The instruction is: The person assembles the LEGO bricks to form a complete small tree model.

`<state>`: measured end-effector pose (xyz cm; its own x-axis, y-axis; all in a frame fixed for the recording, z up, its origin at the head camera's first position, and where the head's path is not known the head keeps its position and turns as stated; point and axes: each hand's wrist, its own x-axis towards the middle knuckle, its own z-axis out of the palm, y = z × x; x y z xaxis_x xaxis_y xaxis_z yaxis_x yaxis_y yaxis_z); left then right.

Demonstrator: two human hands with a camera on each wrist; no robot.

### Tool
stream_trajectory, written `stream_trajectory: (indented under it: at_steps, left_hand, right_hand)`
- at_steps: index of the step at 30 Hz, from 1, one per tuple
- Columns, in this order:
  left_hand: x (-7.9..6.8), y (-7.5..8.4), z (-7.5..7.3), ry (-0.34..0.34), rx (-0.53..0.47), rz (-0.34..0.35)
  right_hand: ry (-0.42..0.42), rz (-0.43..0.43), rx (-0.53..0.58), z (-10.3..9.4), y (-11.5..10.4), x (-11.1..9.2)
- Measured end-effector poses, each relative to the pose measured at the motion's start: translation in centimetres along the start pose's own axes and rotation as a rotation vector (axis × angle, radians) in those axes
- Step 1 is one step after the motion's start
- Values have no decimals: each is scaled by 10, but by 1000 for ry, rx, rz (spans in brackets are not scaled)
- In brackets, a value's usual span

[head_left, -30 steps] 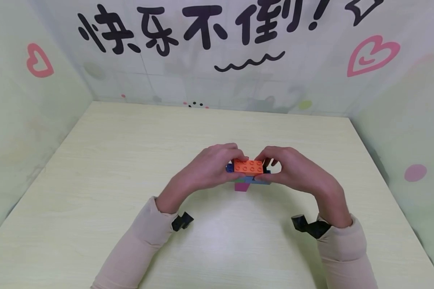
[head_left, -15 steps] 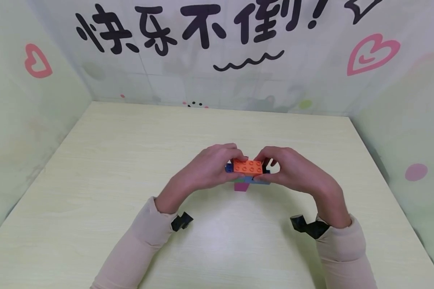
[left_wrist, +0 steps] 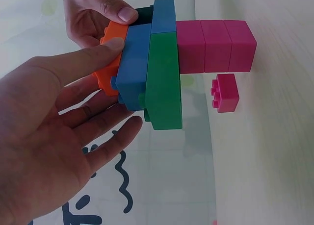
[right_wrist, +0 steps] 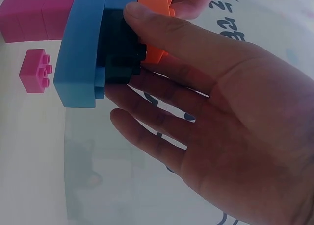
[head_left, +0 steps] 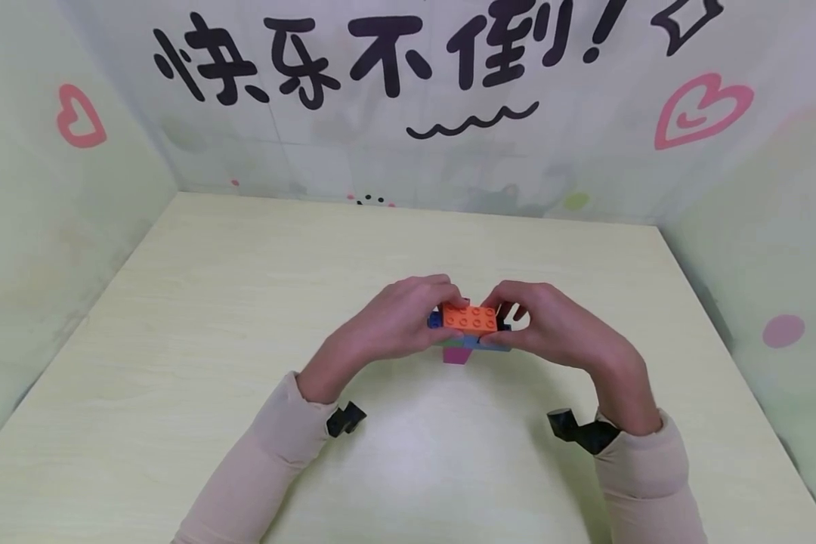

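Both hands hold an upright stack of toy building bricks at its top. An orange brick [head_left: 469, 320] forms the top layer. Under it sit a blue brick [left_wrist: 134, 63] and a very dark brick [right_wrist: 117, 48]. Lower come a green brick [left_wrist: 164, 85] and a light blue one [right_wrist: 78, 53], side by side on a column of pink bricks [left_wrist: 216, 46]. My left hand [head_left: 406, 317] pinches the orange brick's left end, thumb in front. My right hand [head_left: 561, 326] grips the right end, its thumb where the dark, blue and orange bricks meet. Fingertips behind are partly hidden.
A loose pink brick [left_wrist: 227, 92] stands studs up on the pale wooden table [head_left: 231, 317], apart from the column in the wrist views. A printed backdrop [head_left: 353, 166] rises behind the table, with side walls at left and right.
The head view has shifted very slightly. Both hands keep the same grip on the stack, and no brick has visibly moved.
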<state>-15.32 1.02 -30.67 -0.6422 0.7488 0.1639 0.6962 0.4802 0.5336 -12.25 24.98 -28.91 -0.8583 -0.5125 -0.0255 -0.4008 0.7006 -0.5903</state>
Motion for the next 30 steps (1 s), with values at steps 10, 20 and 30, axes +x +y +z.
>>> stream_trajectory:
  at_steps: [10,20,30]
  left_hand:
    - [3,-5,-3,-9,-64,26]
    - [3,-34,-10,132,-248,-37]
    - [23,-66,7,119,-249,-131]
  right_hand:
    - [-48,-7,-70,1,8,2]
    - [-68,-30,-115,4,7,6]
    - [-83,7,-119,4,6,4]
